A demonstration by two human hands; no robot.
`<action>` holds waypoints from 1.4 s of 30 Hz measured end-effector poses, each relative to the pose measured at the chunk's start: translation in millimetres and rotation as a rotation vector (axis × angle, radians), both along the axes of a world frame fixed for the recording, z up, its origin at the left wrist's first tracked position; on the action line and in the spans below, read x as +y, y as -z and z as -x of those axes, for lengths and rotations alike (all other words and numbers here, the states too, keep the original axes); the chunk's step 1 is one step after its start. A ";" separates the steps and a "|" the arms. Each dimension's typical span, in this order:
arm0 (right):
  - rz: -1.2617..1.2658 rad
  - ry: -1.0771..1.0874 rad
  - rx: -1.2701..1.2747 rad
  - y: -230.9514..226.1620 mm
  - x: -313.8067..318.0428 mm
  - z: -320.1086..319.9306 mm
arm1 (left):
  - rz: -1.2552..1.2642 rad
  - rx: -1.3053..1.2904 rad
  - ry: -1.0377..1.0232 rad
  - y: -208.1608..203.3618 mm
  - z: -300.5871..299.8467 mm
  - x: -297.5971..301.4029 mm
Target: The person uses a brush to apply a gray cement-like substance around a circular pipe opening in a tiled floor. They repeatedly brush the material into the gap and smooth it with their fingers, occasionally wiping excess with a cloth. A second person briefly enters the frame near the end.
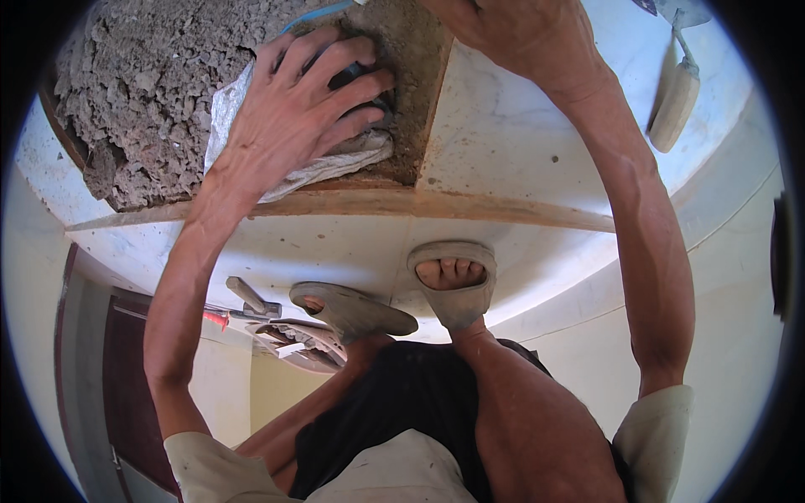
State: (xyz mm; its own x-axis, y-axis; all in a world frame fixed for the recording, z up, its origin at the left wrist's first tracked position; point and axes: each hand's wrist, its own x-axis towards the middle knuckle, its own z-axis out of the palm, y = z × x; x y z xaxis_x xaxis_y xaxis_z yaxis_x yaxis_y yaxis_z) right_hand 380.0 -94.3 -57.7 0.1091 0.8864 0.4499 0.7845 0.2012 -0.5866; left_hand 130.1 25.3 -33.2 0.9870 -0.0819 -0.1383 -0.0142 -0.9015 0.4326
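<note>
My left hand (306, 105) lies over a dark rounded thing (345, 74), its bent, parted fingers curled across it. Most of that thing is hidden by the hand, so its kind cannot be told. Under my palm and wrist is a crumpled whitish woven sack (340, 163), beside a heap of grey-brown crumbly soil or mortar (142, 92). A thin blue band (319, 12) curves just beyond my fingers. At the top edge, my right hand (511, 25) reaches over the bare patch's right side; its fingers are cut off or hidden.
Pale marble-look tiles (511, 126) border the rough patch, with a brown edge strip (377, 201) along its near side. A wooden-handled trowel (675, 105) lies at the far right. Near my sandalled feet (453, 277) are a hammer (251, 298) and a container of tools (306, 344).
</note>
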 end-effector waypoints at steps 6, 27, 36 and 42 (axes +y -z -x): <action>-0.026 0.019 0.005 2.0 0.8 2.7 | -0.175 0.042 0.112 3.3 -7.6 7.3; 0.562 -0.064 -0.135 -75.2 -41.1 85.7 | 0.183 -0.076 -0.533 -7.8 26.8 8.2; 0.847 0.088 0.116 -50.5 -14.1 109.6 | 0.108 -0.171 -0.648 17.7 60.8 10.3; 0.910 0.114 0.231 -60.1 -9.0 112.7 | 0.092 -0.249 -0.696 14.1 58.4 3.3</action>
